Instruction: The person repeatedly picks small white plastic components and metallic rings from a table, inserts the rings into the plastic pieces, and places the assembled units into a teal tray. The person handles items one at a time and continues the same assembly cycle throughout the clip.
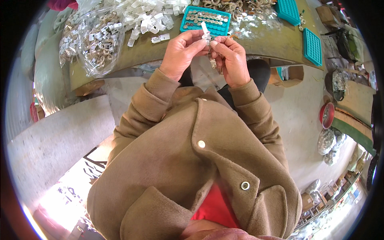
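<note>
Apparently, work is midway: at the near side of the tray (219, 29), the left hand (179, 50) pinches a white part (205, 29), the right hand (235, 59) a bundle (213, 63). Discs (207, 17) occupy the tray's far wells; some near ones look unfilled. Left of it, bagged pieces (101, 37) seem done; loose parts (149, 18) remain.

At twelve o'clock, fingers (195, 48) partly hide a white piece (205, 29) (the glinting bit (213, 63) beneath: too small to tell); at one, the top edge crops a teal tray (289, 19).
</note>
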`<state>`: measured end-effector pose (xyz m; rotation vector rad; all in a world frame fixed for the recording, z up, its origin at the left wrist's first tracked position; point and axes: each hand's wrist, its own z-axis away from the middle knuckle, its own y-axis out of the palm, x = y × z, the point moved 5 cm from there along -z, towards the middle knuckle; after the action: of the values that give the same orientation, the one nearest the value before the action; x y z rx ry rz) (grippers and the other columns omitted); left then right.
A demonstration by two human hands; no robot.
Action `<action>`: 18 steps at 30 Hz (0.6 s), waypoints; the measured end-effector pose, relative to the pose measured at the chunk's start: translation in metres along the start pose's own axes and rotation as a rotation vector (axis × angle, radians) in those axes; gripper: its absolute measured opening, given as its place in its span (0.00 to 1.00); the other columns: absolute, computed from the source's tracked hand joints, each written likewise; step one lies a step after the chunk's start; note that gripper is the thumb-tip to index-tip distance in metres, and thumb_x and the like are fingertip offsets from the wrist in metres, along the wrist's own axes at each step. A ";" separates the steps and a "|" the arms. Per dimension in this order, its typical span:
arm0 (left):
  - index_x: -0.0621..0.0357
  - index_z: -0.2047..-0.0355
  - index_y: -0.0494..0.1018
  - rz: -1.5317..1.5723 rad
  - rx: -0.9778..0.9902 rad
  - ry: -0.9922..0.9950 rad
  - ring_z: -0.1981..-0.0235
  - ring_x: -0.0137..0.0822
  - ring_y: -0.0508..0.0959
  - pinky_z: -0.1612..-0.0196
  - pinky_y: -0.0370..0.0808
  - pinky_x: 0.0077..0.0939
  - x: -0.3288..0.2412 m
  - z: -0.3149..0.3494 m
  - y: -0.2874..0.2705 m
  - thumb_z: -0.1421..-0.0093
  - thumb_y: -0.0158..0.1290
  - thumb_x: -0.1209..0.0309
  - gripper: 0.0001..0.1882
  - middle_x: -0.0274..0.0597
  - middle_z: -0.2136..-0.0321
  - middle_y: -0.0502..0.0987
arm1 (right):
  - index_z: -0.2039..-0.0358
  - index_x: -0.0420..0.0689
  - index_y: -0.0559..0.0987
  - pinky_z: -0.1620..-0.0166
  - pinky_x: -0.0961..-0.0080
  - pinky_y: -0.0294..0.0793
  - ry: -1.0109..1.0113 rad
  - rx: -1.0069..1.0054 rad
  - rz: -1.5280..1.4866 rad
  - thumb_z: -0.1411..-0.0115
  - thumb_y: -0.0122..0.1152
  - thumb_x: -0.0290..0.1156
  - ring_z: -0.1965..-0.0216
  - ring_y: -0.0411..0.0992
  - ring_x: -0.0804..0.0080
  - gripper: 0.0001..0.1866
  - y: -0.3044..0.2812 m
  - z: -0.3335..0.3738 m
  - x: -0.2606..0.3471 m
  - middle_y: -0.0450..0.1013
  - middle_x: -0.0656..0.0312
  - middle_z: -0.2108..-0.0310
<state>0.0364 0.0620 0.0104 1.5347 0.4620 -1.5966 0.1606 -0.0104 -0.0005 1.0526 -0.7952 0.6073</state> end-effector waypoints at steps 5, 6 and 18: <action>0.65 0.46 0.70 0.076 0.047 0.022 0.61 0.30 0.80 0.54 0.79 0.27 0.000 -0.001 -0.004 0.35 0.52 0.74 0.17 0.43 0.58 0.79 | 0.67 0.41 0.76 0.77 0.89 0.61 0.008 0.023 -0.022 0.39 0.60 0.29 0.81 0.65 0.85 0.05 0.002 0.001 -0.001 0.76 0.63 0.75; 0.65 0.46 0.70 0.074 0.038 0.029 0.62 0.30 0.80 0.55 0.79 0.26 0.000 -0.002 -0.004 0.35 0.52 0.75 0.18 0.43 0.59 0.79 | 0.66 0.41 0.77 0.76 0.89 0.62 -0.006 0.026 -0.020 0.39 0.60 0.29 0.80 0.66 0.85 0.05 0.003 0.002 0.000 0.76 0.63 0.75; 0.62 0.47 0.74 -0.144 -0.085 0.205 0.65 0.22 0.78 0.59 0.77 0.17 -0.004 0.006 0.004 0.35 0.52 0.76 0.16 0.38 0.62 0.80 | 0.67 0.36 0.77 0.73 0.87 0.70 -0.091 0.044 0.234 0.40 0.60 0.26 0.73 0.75 0.81 0.06 0.009 -0.001 0.016 0.78 0.60 0.74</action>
<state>0.0351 0.0571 0.0165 1.6379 0.7600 -1.5123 0.1633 -0.0045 0.0174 1.0405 -0.9972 0.7831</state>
